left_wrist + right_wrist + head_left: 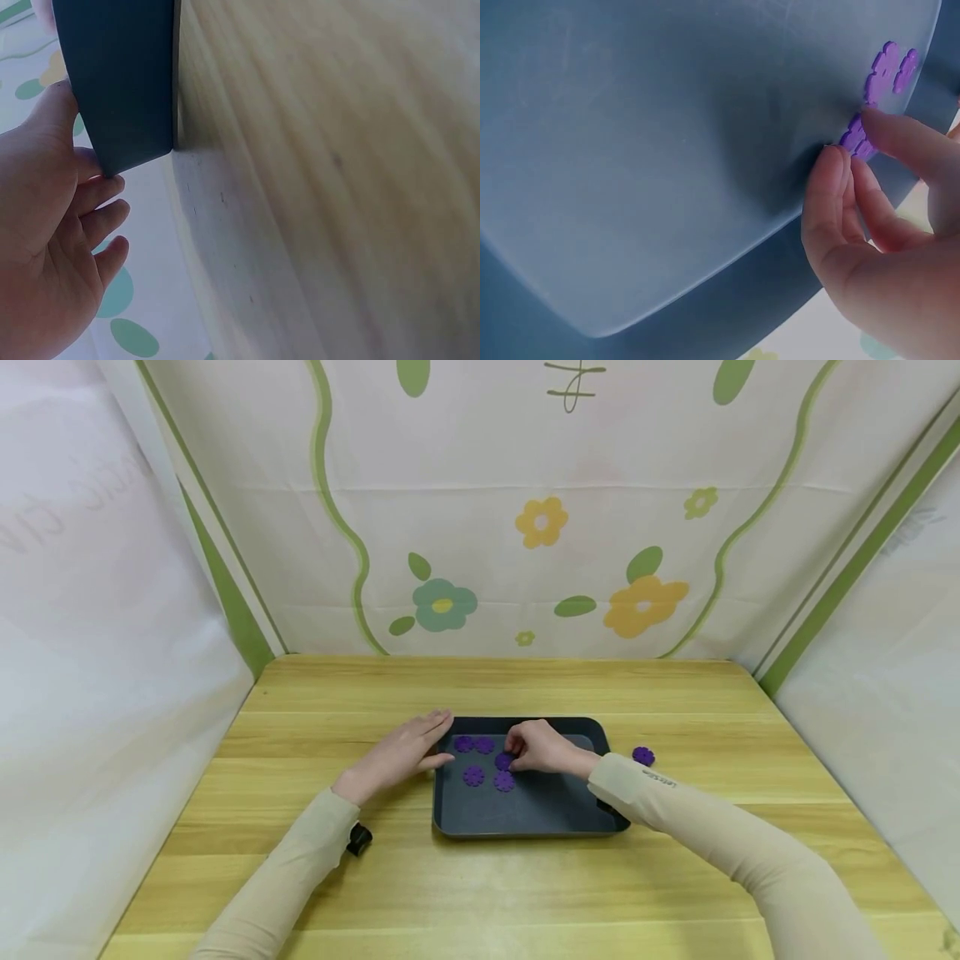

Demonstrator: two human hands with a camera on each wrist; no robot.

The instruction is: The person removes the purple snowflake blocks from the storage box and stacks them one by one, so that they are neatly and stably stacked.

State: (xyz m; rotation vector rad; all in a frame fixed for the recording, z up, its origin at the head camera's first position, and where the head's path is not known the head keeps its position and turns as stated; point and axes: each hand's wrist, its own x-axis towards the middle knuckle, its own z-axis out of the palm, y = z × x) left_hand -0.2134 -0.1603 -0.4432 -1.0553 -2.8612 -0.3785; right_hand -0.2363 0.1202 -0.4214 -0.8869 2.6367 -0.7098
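Observation:
A dark rectangular tray (pixel 540 814) lies on the wooden table, with several purple flower-shaped discs (pixel 473 776) in its left part. Over the tray, my right hand (pixel 546 748) pinches one purple flower-shaped disc (pixel 853 135) between thumb and fingertips, close above the tray floor. Two of the flat discs (pixel 883 73) show just beyond those fingertips in the right wrist view. My left hand (pixel 401 752) rests at the tray's left edge, its fingers mostly straight. Seen from the left wrist, this hand touches the tray's outer wall (pixel 120 82) near a corner.
Another purple flower-shaped disc (pixel 642 756) lies on the table (pixel 525 893) just right of the tray. A black wrist device (pixel 359 839) shows by the left sleeve. White fabric walls with printed flowers (pixel 540 522) enclose the table at the back and sides.

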